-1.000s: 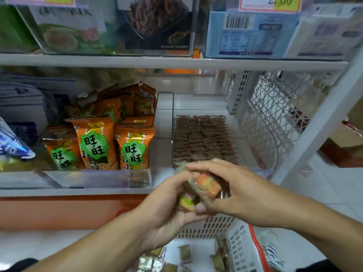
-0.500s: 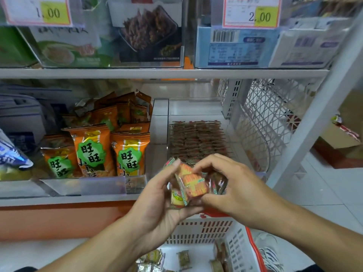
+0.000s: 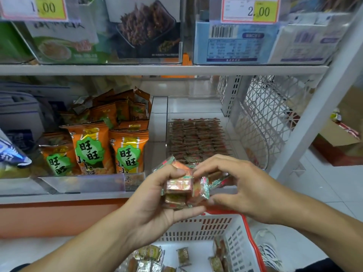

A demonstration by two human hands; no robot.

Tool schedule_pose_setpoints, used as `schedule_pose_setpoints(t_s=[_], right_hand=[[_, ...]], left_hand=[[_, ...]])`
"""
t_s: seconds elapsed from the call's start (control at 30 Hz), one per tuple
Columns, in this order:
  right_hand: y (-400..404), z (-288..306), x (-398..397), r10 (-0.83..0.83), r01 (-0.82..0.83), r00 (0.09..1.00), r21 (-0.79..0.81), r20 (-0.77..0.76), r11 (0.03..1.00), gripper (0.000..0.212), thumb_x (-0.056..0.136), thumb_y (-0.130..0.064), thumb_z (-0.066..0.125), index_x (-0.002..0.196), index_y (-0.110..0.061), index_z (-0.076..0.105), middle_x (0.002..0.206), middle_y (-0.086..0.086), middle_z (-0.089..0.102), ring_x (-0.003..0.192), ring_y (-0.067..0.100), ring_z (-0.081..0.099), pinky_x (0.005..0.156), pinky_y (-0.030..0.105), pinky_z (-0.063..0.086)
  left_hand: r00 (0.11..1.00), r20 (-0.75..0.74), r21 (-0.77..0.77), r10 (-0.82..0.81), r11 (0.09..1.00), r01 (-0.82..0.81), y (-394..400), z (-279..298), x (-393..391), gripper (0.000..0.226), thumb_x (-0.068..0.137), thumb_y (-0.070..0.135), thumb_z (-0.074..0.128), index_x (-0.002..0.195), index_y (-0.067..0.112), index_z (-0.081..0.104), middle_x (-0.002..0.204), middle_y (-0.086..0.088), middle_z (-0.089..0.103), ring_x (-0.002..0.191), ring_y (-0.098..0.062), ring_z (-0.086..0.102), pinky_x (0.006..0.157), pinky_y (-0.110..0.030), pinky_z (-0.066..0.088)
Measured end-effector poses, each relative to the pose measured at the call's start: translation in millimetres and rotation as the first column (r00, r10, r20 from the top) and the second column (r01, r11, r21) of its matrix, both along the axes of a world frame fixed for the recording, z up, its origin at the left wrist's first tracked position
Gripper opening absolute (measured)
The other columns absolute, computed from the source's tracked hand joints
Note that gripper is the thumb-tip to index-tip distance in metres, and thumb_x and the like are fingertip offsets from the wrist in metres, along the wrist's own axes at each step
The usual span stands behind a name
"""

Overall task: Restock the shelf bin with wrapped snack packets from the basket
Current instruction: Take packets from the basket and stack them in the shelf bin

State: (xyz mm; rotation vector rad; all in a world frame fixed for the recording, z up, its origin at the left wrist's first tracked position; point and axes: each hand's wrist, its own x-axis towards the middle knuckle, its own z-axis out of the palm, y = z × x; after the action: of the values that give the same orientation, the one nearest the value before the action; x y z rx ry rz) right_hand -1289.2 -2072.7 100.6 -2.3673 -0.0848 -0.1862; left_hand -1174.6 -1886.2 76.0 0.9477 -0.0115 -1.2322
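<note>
My left hand (image 3: 157, 201) grips a small stack of wrapped snack packets (image 3: 178, 186), thumb on top, in front of the shelf edge. My right hand (image 3: 233, 185) meets the stack from the right, its fingertips pinching a packet at the stack's right side. Just behind the hands stands the clear shelf bin (image 3: 229, 122), holding neat rows of brown-red packets (image 3: 194, 138) with free space at its back. Below the hands is the white basket with a red rim (image 3: 243, 244); several loose packets (image 3: 151, 254) lie on its bottom.
Orange snack bags (image 3: 125, 152) fill the bin to the left. A white lattice shelf end (image 3: 269, 107) and a slanted upright post (image 3: 314, 114) close off the right. The upper shelf (image 3: 157, 69) carries boxed goods with price tags. A shoe (image 3: 269, 250) stands right of the basket.
Both hands have stayed together in front of the bin. The stack has been turned and squared between them, and the view has tilted down a little.
</note>
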Motion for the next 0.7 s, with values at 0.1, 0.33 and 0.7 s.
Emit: schedule_pose_setpoints(t_s=[0.1, 0.33, 0.7], right_hand=[[-2.4, -2.2, 0.1, 0.020, -0.011, 0.993, -0.081, 0.116, 0.997, 0.034, 0.080, -0.011, 0.077, 0.107, -0.031, 0.070, 0.116, -0.016, 0.065, 0.113, 0.009, 0.063, 0.093, 0.026, 0.050], [-17.6, 16.8, -5.0, -0.097, 0.084, 0.995, 0.306, 0.028, 0.948, 0.015, 0.083, -0.022, 0.081, 0.094, -0.027, 0.072, 0.096, 0.003, 0.075, 0.080, 0.020, 0.073, 0.063, 0.036, 0.061], [3.2, 8.1, 5.3, -0.159, 0.335, 0.939, 0.695, -0.306, 0.636, 0.027, 0.081, -0.027, 0.077, 0.105, -0.014, 0.074, 0.089, 0.010, 0.075, 0.060, 0.014, 0.065, 0.041, 0.024, 0.048]], left_hand=[[0.999, -0.021, 0.014, -0.041, 0.999, 0.042, -0.1, 1.4, -4.6, 0.044, 0.067, 0.021, 0.077, 0.105, -0.001, 0.078, 0.121, -0.030, 0.070, 0.118, -0.044, 0.067, 0.071, -0.051, 0.065], [0.996, 0.025, 0.002, 0.091, 0.996, -0.091, 0.1, 0.8, 2.7, 0.070, 0.054, 0.015, 0.082, 0.119, -0.002, 0.062, 0.112, -0.029, 0.073, 0.092, -0.036, 0.077, 0.058, -0.041, 0.063], [0.981, 0.194, -0.027, 0.025, 0.999, -0.020, -1.9, -7.6, -6.5, 0.050, 0.060, -0.002, 0.091, 0.104, 0.019, 0.078, 0.108, -0.019, 0.077, 0.083, -0.028, 0.078, 0.063, -0.039, 0.063]])
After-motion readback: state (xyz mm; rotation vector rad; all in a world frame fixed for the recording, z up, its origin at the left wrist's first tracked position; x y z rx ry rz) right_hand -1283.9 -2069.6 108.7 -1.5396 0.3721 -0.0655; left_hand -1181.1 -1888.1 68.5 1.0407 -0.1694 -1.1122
